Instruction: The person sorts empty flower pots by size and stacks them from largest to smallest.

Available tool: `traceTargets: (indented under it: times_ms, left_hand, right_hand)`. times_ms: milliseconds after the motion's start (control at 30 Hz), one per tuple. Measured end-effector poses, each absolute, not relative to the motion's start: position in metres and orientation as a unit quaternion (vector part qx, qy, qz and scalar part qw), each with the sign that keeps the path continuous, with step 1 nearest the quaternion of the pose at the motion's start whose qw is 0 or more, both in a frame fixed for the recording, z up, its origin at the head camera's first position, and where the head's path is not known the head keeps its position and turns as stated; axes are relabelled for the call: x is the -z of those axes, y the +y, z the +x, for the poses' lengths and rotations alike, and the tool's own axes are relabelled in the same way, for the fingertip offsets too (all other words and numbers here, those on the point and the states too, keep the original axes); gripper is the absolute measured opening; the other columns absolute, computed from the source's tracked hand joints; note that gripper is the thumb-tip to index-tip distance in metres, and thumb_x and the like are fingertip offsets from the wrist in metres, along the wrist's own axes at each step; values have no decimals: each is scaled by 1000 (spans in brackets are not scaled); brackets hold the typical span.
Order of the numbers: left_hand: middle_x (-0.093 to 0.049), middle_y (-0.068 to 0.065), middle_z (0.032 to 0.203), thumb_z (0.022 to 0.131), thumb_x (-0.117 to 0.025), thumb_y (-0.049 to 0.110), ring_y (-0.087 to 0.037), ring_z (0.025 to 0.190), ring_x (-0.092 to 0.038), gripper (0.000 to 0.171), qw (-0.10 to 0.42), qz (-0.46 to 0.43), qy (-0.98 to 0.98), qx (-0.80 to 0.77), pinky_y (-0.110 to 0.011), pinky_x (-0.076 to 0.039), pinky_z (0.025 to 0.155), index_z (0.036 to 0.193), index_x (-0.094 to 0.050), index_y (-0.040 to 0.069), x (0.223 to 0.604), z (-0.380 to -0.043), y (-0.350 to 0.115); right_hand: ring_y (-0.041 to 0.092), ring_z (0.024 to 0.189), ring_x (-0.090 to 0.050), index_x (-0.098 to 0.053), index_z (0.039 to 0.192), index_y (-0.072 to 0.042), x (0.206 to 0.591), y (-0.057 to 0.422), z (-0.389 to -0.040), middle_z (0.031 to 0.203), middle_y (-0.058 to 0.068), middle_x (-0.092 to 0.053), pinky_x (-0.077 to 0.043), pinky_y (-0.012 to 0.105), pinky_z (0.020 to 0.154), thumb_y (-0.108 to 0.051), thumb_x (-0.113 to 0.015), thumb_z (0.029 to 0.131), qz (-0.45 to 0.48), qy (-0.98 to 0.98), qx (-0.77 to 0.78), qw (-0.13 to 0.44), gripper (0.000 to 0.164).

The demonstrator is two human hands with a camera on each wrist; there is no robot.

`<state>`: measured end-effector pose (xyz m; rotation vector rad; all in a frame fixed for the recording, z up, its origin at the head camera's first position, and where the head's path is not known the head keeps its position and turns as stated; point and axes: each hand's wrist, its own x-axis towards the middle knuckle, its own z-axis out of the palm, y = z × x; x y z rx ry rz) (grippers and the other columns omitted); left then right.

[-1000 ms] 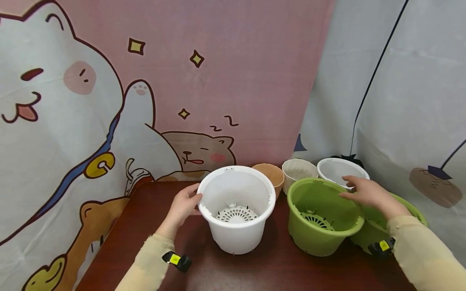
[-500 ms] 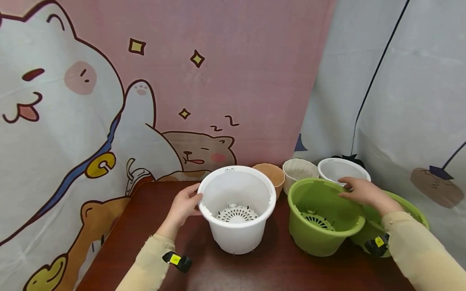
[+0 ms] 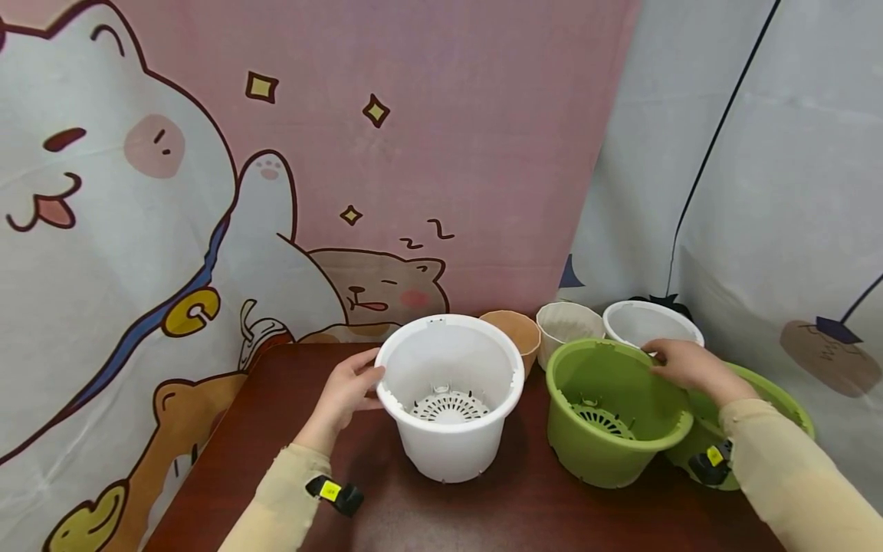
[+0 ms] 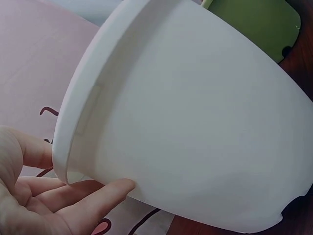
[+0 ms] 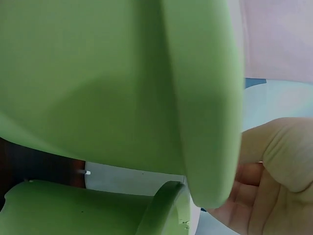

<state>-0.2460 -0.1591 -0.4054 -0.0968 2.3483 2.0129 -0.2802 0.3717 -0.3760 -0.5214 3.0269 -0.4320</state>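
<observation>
A white plastic flowerpot with a slotted base stands on the dark red table. My left hand grips its left rim; the left wrist view shows the thumb over the rim and the fingers under it along the outer wall. To the right is a green flowerpot of like shape. At its back right rim, my right hand holds on, with thumb and fingers on either side of the rim in the right wrist view. Part of a second green flowerpot shows behind the right wrist.
Along the back stand an orange-brown pot, a cream ribbed pot and another white pot. A printed cloth hangs behind the table, and a grey-white cloth hangs at the right.
My right hand has moved slightly down onto the rim of the green flowerpot, and its fingers have closed in there. The left hand and white flowerpot have stayed in place.
</observation>
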Motion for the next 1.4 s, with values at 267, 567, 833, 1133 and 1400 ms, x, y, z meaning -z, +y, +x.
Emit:
traceTargets:
  times_ms: [267, 567, 833, 1133, 1400]
  left_hand:
    - [-59, -25, 128, 98, -60, 11, -44, 104, -64, 45, 23, -26, 757, -653, -46, -60, 67, 142, -52, 3, 404, -246, -158]
    - [-60, -25, 127, 98, -60, 11, -43, 104, -65, 44, 25, -25, 755, -655, -46, -60, 68, 141, -53, 3, 405, -245, -159]
    - [-61, -25, 125, 98, -60, 10, -45, 103, -65, 44, 23, -26, 751, -659, -47, -60, 68, 141, -53, 3, 407, -245, -161]
    - [-61, -24, 125, 98, -60, 10, -44, 102, -65, 44, 22, -21, 751, -660, -47, -60, 68, 141, -53, 3, 407, -244, -161]
    - [-60, -25, 126, 98, -59, 10, -43, 102, -65, 44, 23, -21, 752, -659, -46, -60, 68, 141, -53, 3, 406, -244, -160]
  right_hand:
    - [35, 84, -64, -65, 102, 12, 373, 372, -277, 89, 20, -67, -52, 54, 77, -2, -65, 81, -157, 978, 135, 20, 25]
    - [16, 68, -47, -66, 87, 0, 371, 373, -273, 74, 0, -55, -41, 35, 63, -6, -68, 84, -166, 976, 136, 22, 7]
    - [14, 61, -51, -63, 87, 0, 369, 371, -268, 75, 0, -58, -45, 32, 57, -8, -68, 87, -165, 971, 166, 43, 10]
    - [16, 59, -55, -60, 93, 2, 366, 368, -258, 82, 9, -67, -48, 31, 48, -7, -67, 90, -152, 958, 238, 56, 12]
    - [19, 75, -62, -61, 103, 7, 363, 373, -247, 93, 19, -69, -53, 32, 53, -11, -66, 93, -120, 954, 268, 51, 21]
